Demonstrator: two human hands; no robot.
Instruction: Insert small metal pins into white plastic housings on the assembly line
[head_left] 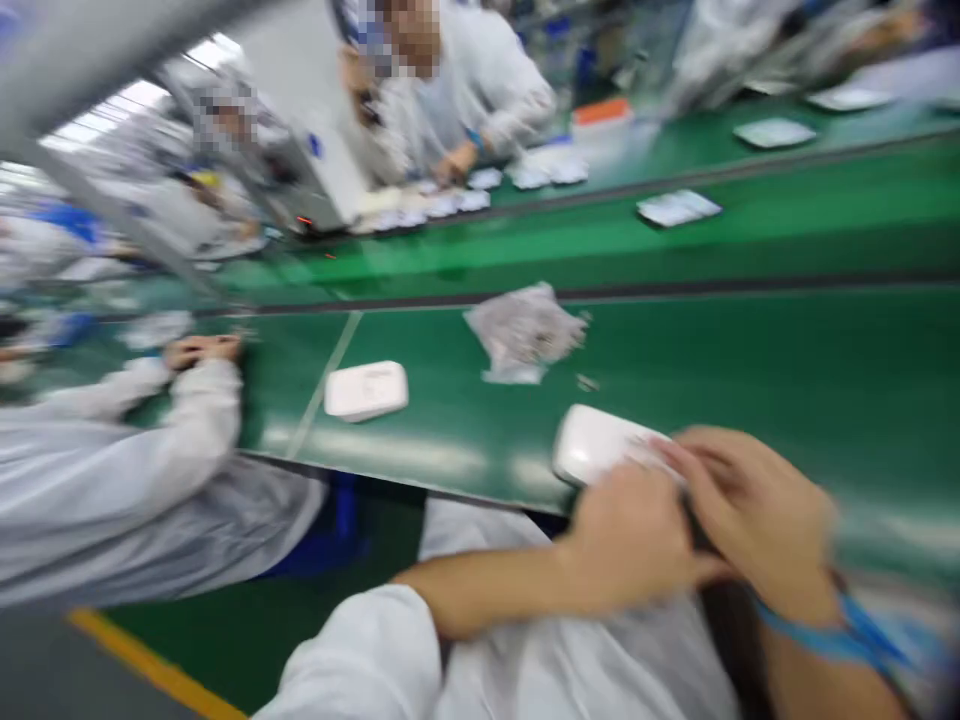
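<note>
Green surface (442, 440) spans L to R; front edge faces person's lap, dark rail (750, 287) along back edge, green belt (525, 250) beyond. Co-worker in white (120, 490) sits at front edge, far L, hands over the surface; that side is blocked for reaching. Another co-worker (480, 80) works across the belt, behind a row of white parts (427, 208). Person's L hand (630, 535) & R hand (757, 500) come together at front edge, R of centre. L fingers curled against 1 white case (592, 445); R fingers bent at its R end. Blurry, so can't tell if either actually grips. Case is at front edge, L end showing past the hands. Plastic bag (517, 325), rumpled, nr back edge. 2nd white case (366, 390) lies further L, just R of pale line (326, 380), well apart from hands. Small bit (587, 382) btwn bag & 1st case. Room: green surface runs from bag toward R edge, also btwn the 2 cases along front edge.
</note>
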